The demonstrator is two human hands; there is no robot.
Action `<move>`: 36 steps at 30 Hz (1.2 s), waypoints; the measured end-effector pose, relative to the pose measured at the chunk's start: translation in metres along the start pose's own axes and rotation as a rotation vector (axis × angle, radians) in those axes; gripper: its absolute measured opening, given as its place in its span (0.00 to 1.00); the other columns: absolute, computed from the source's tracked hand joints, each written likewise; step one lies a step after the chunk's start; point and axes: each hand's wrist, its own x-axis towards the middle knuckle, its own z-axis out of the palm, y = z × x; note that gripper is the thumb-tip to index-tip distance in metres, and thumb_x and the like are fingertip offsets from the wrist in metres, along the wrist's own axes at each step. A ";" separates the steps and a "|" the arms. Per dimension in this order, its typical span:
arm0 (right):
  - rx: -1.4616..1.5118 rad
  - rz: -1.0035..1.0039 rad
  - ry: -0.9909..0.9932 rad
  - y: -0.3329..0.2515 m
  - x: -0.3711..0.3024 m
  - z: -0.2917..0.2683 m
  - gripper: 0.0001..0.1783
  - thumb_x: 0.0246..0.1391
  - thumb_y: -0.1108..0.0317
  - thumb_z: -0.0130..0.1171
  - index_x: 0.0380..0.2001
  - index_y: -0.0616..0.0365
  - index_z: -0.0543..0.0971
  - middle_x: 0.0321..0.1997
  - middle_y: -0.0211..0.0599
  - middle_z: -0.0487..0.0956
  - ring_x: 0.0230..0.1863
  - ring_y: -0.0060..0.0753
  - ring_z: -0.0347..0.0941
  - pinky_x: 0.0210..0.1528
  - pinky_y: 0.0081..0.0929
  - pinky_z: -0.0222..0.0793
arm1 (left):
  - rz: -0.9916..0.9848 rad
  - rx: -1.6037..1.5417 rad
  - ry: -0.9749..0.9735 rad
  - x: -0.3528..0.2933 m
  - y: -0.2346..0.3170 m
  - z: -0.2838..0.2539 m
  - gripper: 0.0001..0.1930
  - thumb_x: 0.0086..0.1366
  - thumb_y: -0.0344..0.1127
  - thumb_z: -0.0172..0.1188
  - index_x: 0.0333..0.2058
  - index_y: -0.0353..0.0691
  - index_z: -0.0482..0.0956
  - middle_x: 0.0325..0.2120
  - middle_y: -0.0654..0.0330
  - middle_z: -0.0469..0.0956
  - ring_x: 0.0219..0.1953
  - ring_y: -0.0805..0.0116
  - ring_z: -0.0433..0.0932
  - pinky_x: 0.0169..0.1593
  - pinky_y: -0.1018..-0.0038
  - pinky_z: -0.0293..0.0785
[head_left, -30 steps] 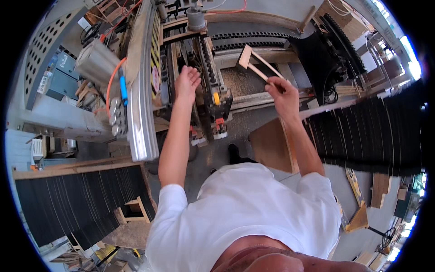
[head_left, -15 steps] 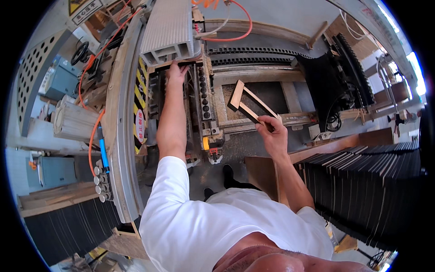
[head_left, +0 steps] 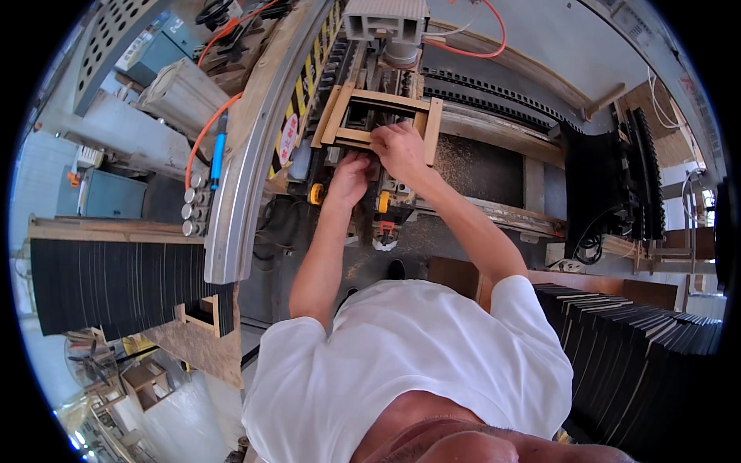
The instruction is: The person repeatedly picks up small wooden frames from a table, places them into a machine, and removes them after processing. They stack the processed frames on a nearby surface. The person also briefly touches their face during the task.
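Note:
A rectangular wooden frame [head_left: 390, 100] lies across the machine's rails in front of me, pale wood on its upper face. My right hand [head_left: 403, 153] is closed on the frame's near rail, fingertips bent over it. Just below that rail, to the left, is my left hand [head_left: 349, 182]; its fingers are curled together, and what they hold, if anything, is hidden. Along the frame's left side lies another pale wooden strip [head_left: 326, 117]; I cannot tell whether it belongs to a second frame. A grey metal block of the machine [head_left: 384, 19] stands beyond the frame.
Stacked black-edged frames stand at the right [head_left: 617, 339] and left [head_left: 116, 282]. A long metal beam [head_left: 247, 154] runs along my left side, with a blue tube [head_left: 218, 154] on it. Farther right hangs a black sheet [head_left: 590, 185]. Sawdust covers the machine bed [head_left: 478, 166].
My right hand has brought the wooden frame left onto the machine's rails. My left hand has drawn back from under the grey block toward me, beside the right. The view has shifted.

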 end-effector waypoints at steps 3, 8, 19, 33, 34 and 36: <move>-0.111 -0.035 -0.123 -0.011 -0.001 0.004 0.16 0.41 0.67 0.65 0.35 0.53 0.75 0.30 0.37 0.79 0.37 0.45 0.73 0.42 0.40 0.67 | 0.033 -0.076 0.012 -0.009 -0.003 0.007 0.19 0.58 0.27 0.53 0.50 0.44 0.70 0.45 0.63 0.74 0.49 0.64 0.72 0.55 0.61 0.65; -0.054 -0.135 -0.241 0.011 0.008 0.017 0.15 0.42 0.71 0.61 0.36 0.54 0.72 0.30 0.40 0.79 0.38 0.49 0.75 0.42 0.43 0.66 | 0.117 -0.265 0.053 -0.004 -0.012 0.010 0.16 0.65 0.29 0.53 0.51 0.42 0.70 0.45 0.61 0.75 0.49 0.65 0.72 0.55 0.67 0.66; -0.187 -0.094 -0.280 0.065 0.092 0.077 0.15 0.42 0.72 0.58 0.37 0.58 0.71 0.30 0.47 0.80 0.40 0.52 0.76 0.43 0.46 0.64 | 0.207 -0.019 0.351 -0.185 -0.032 0.019 0.19 0.68 0.32 0.52 0.56 0.37 0.65 0.51 0.56 0.73 0.58 0.61 0.69 0.62 0.64 0.62; -0.613 -0.247 -0.442 0.058 0.161 0.098 0.17 0.51 0.69 0.55 0.46 0.54 0.74 0.35 0.37 0.82 0.46 0.40 0.72 0.47 0.37 0.56 | 0.248 -0.072 0.569 -0.314 -0.029 -0.018 0.15 0.67 0.29 0.54 0.52 0.35 0.69 0.47 0.55 0.75 0.55 0.59 0.71 0.64 0.63 0.60; -0.658 -0.259 -0.448 0.056 0.169 0.101 0.18 0.51 0.69 0.55 0.47 0.54 0.74 0.36 0.35 0.82 0.47 0.40 0.72 0.47 0.37 0.56 | 0.253 -0.071 0.582 -0.316 -0.027 -0.023 0.16 0.66 0.28 0.54 0.52 0.34 0.69 0.47 0.54 0.74 0.55 0.59 0.71 0.63 0.63 0.62; -0.763 -0.264 -0.482 0.048 0.181 0.106 0.19 0.53 0.68 0.55 0.50 0.53 0.74 0.37 0.30 0.82 0.47 0.38 0.72 0.48 0.35 0.55 | 0.265 -0.024 0.624 -0.324 -0.033 -0.042 0.16 0.66 0.29 0.55 0.52 0.35 0.69 0.48 0.55 0.74 0.55 0.58 0.71 0.62 0.62 0.63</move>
